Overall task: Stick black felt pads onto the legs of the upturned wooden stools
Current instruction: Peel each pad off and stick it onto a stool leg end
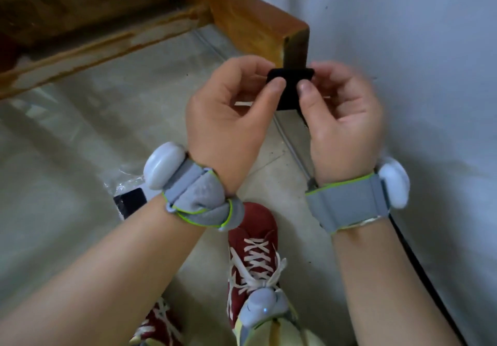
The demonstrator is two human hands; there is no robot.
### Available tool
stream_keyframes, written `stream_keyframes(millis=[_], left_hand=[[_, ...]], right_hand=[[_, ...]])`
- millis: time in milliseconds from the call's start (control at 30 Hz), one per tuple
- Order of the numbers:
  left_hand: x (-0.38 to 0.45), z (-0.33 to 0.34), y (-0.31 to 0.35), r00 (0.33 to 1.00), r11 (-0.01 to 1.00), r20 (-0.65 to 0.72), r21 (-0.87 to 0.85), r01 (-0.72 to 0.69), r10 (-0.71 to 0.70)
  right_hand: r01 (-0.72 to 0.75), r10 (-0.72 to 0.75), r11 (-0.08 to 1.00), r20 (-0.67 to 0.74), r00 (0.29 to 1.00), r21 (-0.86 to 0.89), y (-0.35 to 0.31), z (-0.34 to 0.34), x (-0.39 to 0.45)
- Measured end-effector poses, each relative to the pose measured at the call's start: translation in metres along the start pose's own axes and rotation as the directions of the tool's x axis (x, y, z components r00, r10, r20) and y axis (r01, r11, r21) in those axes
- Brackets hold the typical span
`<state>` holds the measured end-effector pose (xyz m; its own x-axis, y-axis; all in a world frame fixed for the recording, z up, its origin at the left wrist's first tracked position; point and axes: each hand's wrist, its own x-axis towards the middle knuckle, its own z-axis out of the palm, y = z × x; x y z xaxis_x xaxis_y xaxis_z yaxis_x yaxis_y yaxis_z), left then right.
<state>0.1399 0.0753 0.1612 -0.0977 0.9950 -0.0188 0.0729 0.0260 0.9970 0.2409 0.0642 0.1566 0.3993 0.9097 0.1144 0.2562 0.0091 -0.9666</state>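
Note:
A black felt pad point(291, 87) is pinched between both my hands in the middle of the head view. My left hand point(228, 111) grips its left edge with thumb and fingers. My right hand point(341, 111) grips its right edge and is slightly blurred. Just behind the pad rises a wooden stool leg point(258, 25), orange-brown, with its dark end face point(295, 49) turned toward me. The pad is close below that end face, apart from it. A wooden rail of the stool point(94, 47) runs off to the left.
A clear plastic packet with a black pad sheet point(130, 200) lies on the concrete floor point(67, 144) at lower left. A pale wall point(416, 49) stands close on the right. My red shoes point(252, 246) are below my wrists. A black cable point(419, 259) runs along the wall's foot.

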Motion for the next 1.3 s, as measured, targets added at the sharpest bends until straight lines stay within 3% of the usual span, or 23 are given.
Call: stream_keyframes(millis=[200, 433, 833, 1067, 1300], left_hand=[[0.004, 0.012, 0.011, 0.991, 0.991, -0.028, 0.028, -0.127, 0.128], [0.005, 0.013, 0.008, 0.994, 0.999, -0.103, 0.020, -0.031, 0.033], [0.013, 0.016, 0.010, 0.989, 0.999, -0.145, 0.040, -0.028, 0.033], [0.017, 0.015, 0.015, 0.995, 0.995, -0.097, 0.098, 0.007, 0.003], [0.018, 0.012, 0.012, 0.991, 0.968, -0.071, 0.231, -0.096, 0.116]], right_hand=[[0.097, -0.096, 0.995, -0.097, 0.991, 0.009, -0.004, 0.005, 0.015], [0.088, -0.088, 0.996, -0.077, 0.993, -0.004, -0.005, 0.005, 0.022], [0.053, -0.051, 0.998, -0.070, 0.996, 0.022, -0.003, 0.009, 0.029], [-0.254, 0.235, 0.960, 0.160, 0.959, 0.115, -0.004, -0.001, 0.045], [-0.283, 0.253, 0.950, 0.203, 0.946, 0.134, 0.000, -0.001, 0.046]])
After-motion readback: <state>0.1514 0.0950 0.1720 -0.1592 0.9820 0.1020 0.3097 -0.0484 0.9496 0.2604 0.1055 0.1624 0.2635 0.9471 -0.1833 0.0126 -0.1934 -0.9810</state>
